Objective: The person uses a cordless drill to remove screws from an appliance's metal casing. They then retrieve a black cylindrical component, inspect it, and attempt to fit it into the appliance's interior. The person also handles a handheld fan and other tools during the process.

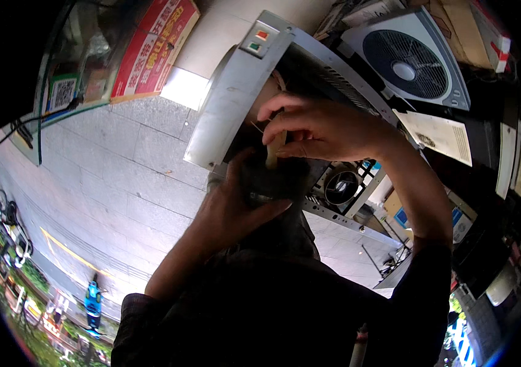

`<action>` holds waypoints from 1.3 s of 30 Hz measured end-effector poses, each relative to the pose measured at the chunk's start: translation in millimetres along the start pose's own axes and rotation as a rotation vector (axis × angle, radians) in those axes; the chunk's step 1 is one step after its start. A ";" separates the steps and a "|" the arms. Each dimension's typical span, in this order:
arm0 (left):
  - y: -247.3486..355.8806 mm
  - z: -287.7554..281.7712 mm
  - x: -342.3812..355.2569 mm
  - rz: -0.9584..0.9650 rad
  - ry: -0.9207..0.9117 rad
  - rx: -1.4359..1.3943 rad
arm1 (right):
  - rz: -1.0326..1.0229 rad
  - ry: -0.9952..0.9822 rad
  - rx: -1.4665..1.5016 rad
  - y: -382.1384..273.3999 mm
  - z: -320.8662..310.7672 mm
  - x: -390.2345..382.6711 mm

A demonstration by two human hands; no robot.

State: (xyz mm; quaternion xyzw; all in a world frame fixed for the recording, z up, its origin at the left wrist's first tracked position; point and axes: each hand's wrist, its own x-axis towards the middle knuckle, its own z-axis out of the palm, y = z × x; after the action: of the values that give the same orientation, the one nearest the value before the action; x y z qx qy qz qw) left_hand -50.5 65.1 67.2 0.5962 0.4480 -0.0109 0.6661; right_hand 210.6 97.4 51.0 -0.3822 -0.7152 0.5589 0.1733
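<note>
My left hand (227,202) curves around a dark, rounded object (275,177), thumb along its near side; shadow hides what kind of thing it is. Above it, my right hand (309,129) pinches a pale yellowish handle (272,154) between thumb and fingers. The handle's lower end meets the dark object, and its tip cannot be made out. Just beyond both hands stands an opened metal appliance casing (236,101), with a red and a green rocker switch (259,40) at its top. A thin wire (256,126) shows beside my right fingers.
A grey box fan (404,70) lies at the far right, with a cream vented panel (435,137) below it. Right of my hands is a metal frame with a round opening (341,185). A red printed board (153,52) leans at the far left above grey paving (119,147).
</note>
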 end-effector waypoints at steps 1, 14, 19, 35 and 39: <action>-0.2 -3.7 -3.9 -0.012 0.020 0.038 | 0.035 -0.087 0.023 -1.5 -2.2 6.1; -1.6 -20.1 -18.2 0.005 0.133 0.351 | 0.103 0.138 0.158 5.2 -17.0 16.6; 0.5 -17.1 -15.9 0.047 0.151 0.393 | 0.367 0.083 0.248 3.8 3.2 6.3; -22.6 -24.1 -20.0 0.089 0.153 0.099 | 0.372 0.198 0.175 -10.8 17.3 12.0; -34.1 -29.9 -24.0 0.037 0.101 -0.153 | 0.341 0.243 0.106 -11.0 21.7 10.7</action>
State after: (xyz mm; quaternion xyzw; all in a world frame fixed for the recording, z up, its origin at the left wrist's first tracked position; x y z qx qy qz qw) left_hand -101.1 66.8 58.4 0.5514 0.4694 0.0656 0.6866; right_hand 185.2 90.0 52.6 -0.5526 -0.5837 0.5668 0.1807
